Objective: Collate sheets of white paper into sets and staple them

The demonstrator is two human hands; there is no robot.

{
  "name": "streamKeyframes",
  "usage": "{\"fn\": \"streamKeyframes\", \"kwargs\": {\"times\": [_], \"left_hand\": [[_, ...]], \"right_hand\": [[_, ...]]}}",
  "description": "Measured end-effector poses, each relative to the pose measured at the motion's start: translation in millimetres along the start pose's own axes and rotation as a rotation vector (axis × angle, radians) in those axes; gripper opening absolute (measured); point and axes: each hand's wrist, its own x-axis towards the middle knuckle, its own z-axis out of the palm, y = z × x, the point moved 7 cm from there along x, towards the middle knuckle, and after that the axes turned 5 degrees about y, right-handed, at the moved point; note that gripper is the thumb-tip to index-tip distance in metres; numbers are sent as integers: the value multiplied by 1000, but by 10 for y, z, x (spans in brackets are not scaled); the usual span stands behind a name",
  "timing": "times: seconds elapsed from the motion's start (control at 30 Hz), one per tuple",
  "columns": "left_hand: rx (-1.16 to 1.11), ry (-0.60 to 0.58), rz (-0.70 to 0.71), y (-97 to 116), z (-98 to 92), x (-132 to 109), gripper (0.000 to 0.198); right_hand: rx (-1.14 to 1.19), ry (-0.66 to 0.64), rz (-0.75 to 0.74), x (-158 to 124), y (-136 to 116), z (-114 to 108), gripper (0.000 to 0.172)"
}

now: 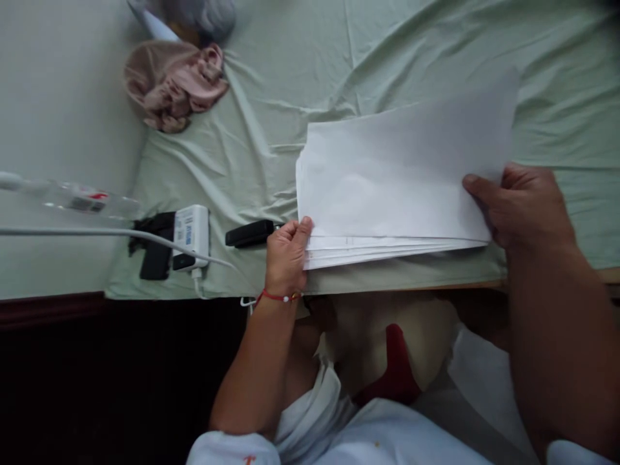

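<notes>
A stack of white paper sheets (387, 187) lies slightly fanned near the front edge of the cloth-covered surface, with several sheet edges showing along its near side. My left hand (288, 252) grips the stack's near left corner, thumb on top and fingers underneath. At the right end, my right hand (526, 200) is closed on the sheets, its thumb pressing the upper face. The far right corner of the paper rises off the cloth. How many sheets each hand holds is hidden. A black stapler-like object (249, 234) lies just left of my left hand.
A pale green cloth (261, 84) with wrinkles covers the surface. On the left are a white power strip (198, 229) with a cable (97, 231), a black phone-like item (155, 259) and a clear plastic bottle (92, 199). Crumpled pink fabric (177, 84) lies at the far left.
</notes>
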Motion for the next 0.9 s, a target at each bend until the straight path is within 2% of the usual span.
{"fn": "streamKeyframes", "kwargs": {"times": [0.13, 0.23, 0.4, 0.53, 0.73, 0.9], "left_hand": [[-35, -23, 25, 60, 47, -21, 51], [2, -47, 27, 72, 52, -18, 50], [17, 17, 25, 15, -29, 37, 54], [-36, -45, 17, 26, 19, 10, 51], [-21, -12, 31, 21, -45, 40, 46], [-77, -56, 11, -1, -2, 52, 44]], "right_hand": [[-52, 53, -79, 54, -52, 46, 19], [-42, 76, -106, 102, -53, 64, 18], [-1, 73, -89, 98, -71, 107, 20], [48, 117, -77, 105, -101, 72, 20], [101, 95, -84, 121, -72, 46, 18], [114, 103, -63, 111, -64, 11, 18]]}}
